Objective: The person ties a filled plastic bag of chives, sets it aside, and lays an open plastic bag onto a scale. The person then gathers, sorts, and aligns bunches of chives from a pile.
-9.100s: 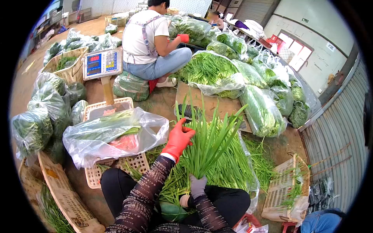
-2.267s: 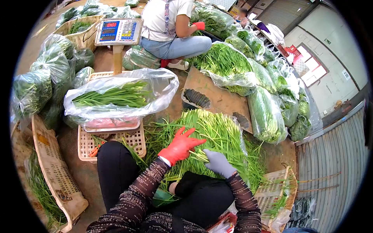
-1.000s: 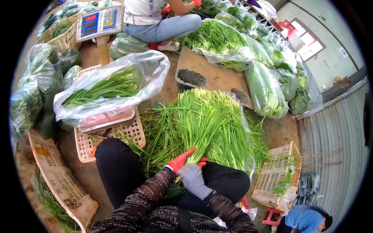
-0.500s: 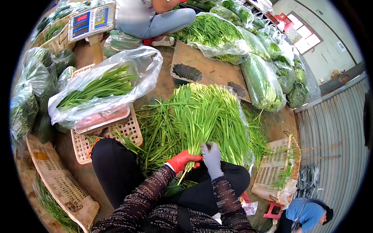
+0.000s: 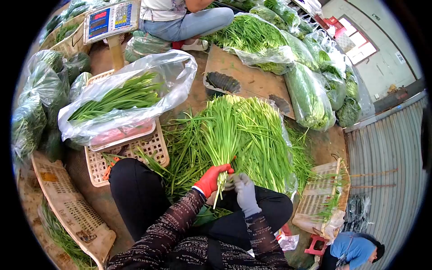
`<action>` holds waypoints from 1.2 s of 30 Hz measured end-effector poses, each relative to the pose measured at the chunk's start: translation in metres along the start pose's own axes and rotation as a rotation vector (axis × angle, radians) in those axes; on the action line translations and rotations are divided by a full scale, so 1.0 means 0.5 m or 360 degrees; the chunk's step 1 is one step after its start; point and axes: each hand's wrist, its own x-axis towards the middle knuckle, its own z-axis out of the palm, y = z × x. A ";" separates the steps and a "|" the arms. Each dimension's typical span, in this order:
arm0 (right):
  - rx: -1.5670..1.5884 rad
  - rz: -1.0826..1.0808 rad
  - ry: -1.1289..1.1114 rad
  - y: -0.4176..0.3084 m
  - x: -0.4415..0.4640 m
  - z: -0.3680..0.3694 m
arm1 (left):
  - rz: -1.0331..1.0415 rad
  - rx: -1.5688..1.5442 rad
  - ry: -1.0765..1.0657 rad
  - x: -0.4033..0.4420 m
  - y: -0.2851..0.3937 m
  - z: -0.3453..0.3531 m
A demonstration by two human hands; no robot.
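My left hand (image 5: pixel 213 178), in a red glove, is closed around the lower stems of a bunch of garlic chives (image 5: pixel 221 139). The leaves fan upward and the pale cut ends poke out below the fist. Just right of those ends is my right hand (image 5: pixel 244 191), in a grey glove, its fingers curled together. Whether anything small sits in that pinch is hidden. Beyond both hands lies a large heap of garlic chives (image 5: pixel 265 139) on plastic, with looser green leaves (image 5: pixel 184 150) spread to its left.
A scale (image 5: pixel 111 20) stands at the upper left. Before it, an open plastic bag (image 5: pixel 180 81) of chives rests on a tray over a crate (image 5: pixel 96 166). More crates (image 5: pixel 67 198) (image 5: pixel 317 195) flank me. Bagged greens (image 5: pixel 308 96) line the right. Two people (image 5: pixel 193 22) (image 5: pixel 353 249) sit nearby.
My left hand has lifted the bunch slightly and turned it more upright. My right hand has come away from the bunch's stems and dropped a little lower. The view has shifted slightly.
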 end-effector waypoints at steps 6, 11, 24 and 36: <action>-0.1591 0.0327 -0.1723 0.043 -0.101 -0.030 | 0.0320 0.0178 0.0420 0.036 0.042 -0.023; -0.1180 0.0056 -0.0152 -0.014 0.001 -0.039 | 0.0471 0.0776 0.0123 0.028 0.029 -0.005; 0.0818 0.0546 0.0465 0.174 0.181 -0.090 | -0.0146 -0.0300 -0.0074 0.031 -0.015 -0.080; -0.1757 -0.0661 0.1718 0.109 0.143 -0.017 | -0.0282 -0.0423 -0.0190 0.029 -0.018 -0.064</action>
